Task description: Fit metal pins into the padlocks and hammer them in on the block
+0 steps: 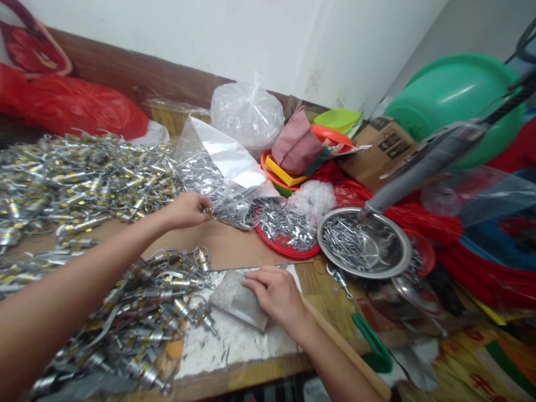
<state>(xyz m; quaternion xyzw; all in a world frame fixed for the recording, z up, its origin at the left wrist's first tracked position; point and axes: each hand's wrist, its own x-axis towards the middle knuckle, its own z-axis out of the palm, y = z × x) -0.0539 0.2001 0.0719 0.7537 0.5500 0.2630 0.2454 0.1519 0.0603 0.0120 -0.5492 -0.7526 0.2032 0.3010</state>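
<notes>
My left hand [188,211] reaches over the cardboard [234,248], its fingers closed round a small item with a brass-coloured glint that I cannot make out. It hovers near a clear bag [218,195] of small silver metal pieces. My right hand [278,293] is curled at the right side of a grey flat-topped block [240,301]; thumb and forefinger are pinched above it, and what they hold is hidden. The block sits on a stained white sheet [209,352]. Left of it lies a heap of silver-and-brass metal fittings with rings [146,312].
A larger pile of similar fittings [96,178] covers the back left. To the right stand a red tray [288,254] of metal clips and a steel bowl [385,237] of metal pins. A grey pole-like tool [427,159] slants above the bowl. A green handle [372,343] lies near the front edge.
</notes>
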